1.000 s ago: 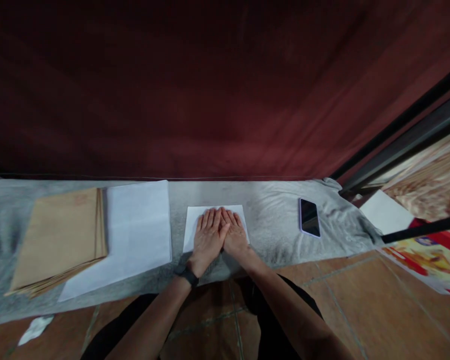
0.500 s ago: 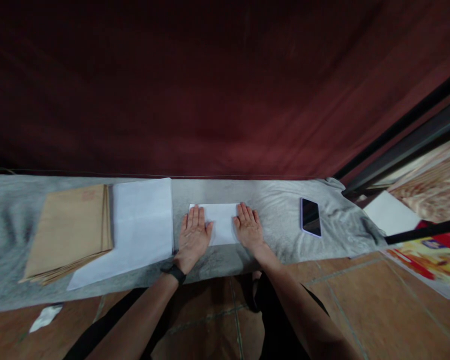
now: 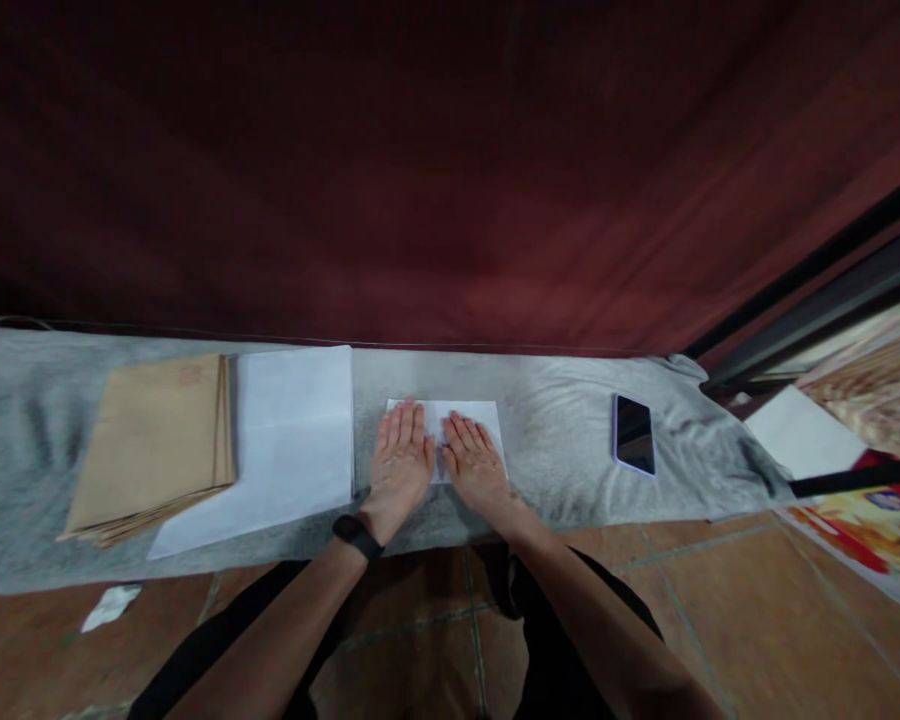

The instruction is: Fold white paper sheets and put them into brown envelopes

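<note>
A folded sheet of white paper [image 3: 436,410] lies flat on the grey cloth [image 3: 555,430]. My left hand [image 3: 403,462] rests palm down over its left part, fingers stretched out and pointing away from me. On its right part lies my right hand [image 3: 476,468], also flat, with its fingers extended. Only a narrow gap separates the two thumbs. The hands cover much of the paper. To the left is a stack of larger white sheets [image 3: 296,430], partly under a pile of brown envelopes [image 3: 154,430].
A phone [image 3: 634,434] in a purple case lies on the cloth at the right. A dark red curtain [image 3: 420,200] hangs behind the cloth. Black metal bars [image 3: 817,290] stand at the right, near a colourful box [image 3: 862,525]. A white scrap [image 3: 111,606] is on the tiled floor.
My right hand has slid left across the folded paper, closer to my left hand. More of the paper's right edge now shows. The view has shifted slightly.
</note>
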Demonstrator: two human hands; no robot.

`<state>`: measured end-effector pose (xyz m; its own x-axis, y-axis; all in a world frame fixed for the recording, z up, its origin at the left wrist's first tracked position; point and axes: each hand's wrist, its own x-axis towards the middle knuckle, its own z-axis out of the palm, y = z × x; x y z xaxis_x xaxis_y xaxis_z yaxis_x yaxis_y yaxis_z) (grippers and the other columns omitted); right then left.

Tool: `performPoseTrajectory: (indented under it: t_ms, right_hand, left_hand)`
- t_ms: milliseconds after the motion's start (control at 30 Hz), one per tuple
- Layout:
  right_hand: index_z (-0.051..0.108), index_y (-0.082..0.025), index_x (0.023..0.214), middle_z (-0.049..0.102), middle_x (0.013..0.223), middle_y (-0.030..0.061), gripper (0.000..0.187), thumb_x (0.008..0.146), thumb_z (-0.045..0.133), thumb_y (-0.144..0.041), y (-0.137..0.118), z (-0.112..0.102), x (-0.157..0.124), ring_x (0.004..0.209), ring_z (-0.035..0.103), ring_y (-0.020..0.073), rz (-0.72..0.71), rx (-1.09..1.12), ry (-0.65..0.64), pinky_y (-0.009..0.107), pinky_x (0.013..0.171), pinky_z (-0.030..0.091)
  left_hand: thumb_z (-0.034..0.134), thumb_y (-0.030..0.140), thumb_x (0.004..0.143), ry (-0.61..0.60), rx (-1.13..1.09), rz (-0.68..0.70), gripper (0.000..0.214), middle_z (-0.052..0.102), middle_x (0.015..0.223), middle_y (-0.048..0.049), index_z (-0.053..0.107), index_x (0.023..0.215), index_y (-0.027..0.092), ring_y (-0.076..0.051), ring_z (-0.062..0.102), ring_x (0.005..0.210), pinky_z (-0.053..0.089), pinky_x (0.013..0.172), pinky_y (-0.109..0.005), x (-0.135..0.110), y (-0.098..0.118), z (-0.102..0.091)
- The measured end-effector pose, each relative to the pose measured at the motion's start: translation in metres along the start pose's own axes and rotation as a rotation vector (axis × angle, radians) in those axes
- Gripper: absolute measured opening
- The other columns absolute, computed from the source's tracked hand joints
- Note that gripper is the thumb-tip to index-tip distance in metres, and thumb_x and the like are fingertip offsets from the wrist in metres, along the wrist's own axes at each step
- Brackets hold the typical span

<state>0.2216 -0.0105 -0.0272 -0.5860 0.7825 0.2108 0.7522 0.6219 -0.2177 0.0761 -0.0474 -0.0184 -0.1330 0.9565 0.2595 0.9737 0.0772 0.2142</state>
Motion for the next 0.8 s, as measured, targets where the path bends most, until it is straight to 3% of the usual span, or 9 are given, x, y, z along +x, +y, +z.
performPoseTrajectory:
  t_ms: [133, 500, 800]
  right_hand:
    - [0.035, -0.01, 0.155, 0.036, 0.16, 0.0103, 0.053, 0.102, 0.032, -0.018, 0.004, 0.005, -0.005, 0.15, 0.03, 0.0223, -0.007, -0.06, -0.033, 0.043, 0.124, 0.021]
    - [0.035, -0.017, 0.156, 0.027, 0.164, 0.0078, 0.051, 0.105, 0.031, -0.024, 0.016, 0.0, -0.01, 0.151, 0.027, 0.0222, -0.045, -0.13, -0.033, 0.043, 0.124, 0.019]
    - [0.033, -0.016, 0.157, 0.032, 0.162, 0.0082, 0.053, 0.106, 0.03, -0.031, 0.055, -0.006, -0.014, 0.149, 0.032, 0.0245, 0.104, -0.18, -0.046, 0.045, 0.122, 0.022]
  left_hand:
    - [0.027, 0.03, 0.102, -0.054, -0.063, 0.212, 0.057, 0.035, 0.162, -0.0104, 0.033, 0.155, 0.013, -0.023, 0.026, 0.152, 0.02, 0.126, -0.045, -0.001, 0.012, 0.003]
    - [0.034, 0.051, 0.101, -0.106, -0.036, 0.25, 0.064, 0.031, 0.164, -0.0101, 0.033, 0.156, 0.016, -0.025, 0.021, 0.154, 0.014, 0.126, -0.048, -0.011, 0.0, 0.005]
    - [0.034, 0.051, 0.102, -0.148, -0.019, 0.247, 0.062, 0.028, 0.165, -0.0102, 0.035, 0.155, 0.019, -0.025, 0.02, 0.154, 0.012, 0.126, -0.049, -0.013, -0.003, 0.0]
